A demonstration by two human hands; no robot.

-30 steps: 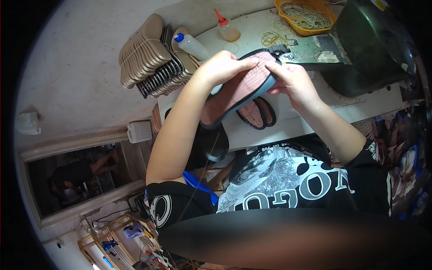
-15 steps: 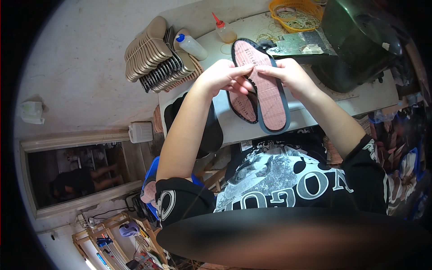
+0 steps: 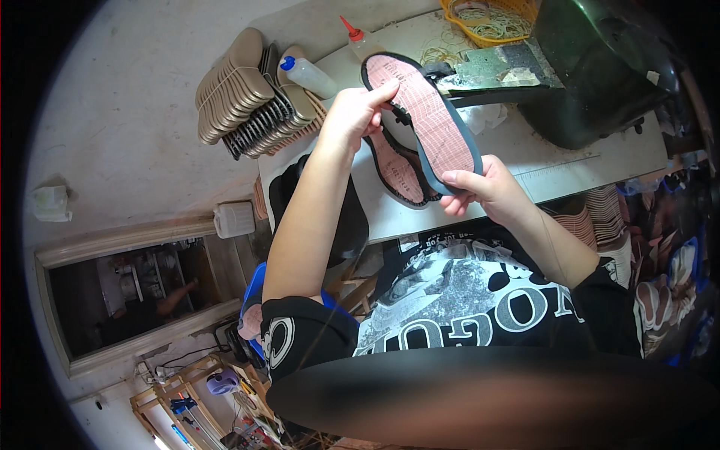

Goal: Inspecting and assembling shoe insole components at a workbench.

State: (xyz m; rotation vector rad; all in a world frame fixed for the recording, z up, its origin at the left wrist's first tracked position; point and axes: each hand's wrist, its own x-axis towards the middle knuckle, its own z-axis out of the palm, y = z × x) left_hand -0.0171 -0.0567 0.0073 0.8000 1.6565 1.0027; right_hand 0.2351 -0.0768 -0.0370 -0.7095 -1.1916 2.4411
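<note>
A pink shoe insole (image 3: 429, 112) with a dark blue-grey rim and faint print is held above the table (image 3: 551, 176). My left hand (image 3: 358, 116) pinches its upper part, thumb on the pink face. Closed on the lower rounded end is my right hand (image 3: 484, 186), thumb on top and fingers underneath. Dark strap-like pieces show at its edges. A second pink insole (image 3: 395, 166) with a black rim lies below it on the table, partly covered by the held one. Black sole-shaped pieces (image 3: 349, 221) rest beside my left forearm.
Bundled beige insoles (image 3: 236, 86) stand at the back left, near a blue-capped bottle (image 3: 309, 77) and a red-tipped bottle (image 3: 361, 43). A yellow basket (image 3: 480, 34) holds rubber bands. A dark green machine (image 3: 592, 75) fills the back right; a blue bin (image 3: 255, 300) is at left.
My right hand has slid from the insole's upper part down to its lower end. The insole has tilted and shifted slightly left, and my left hand has moved left with it.
</note>
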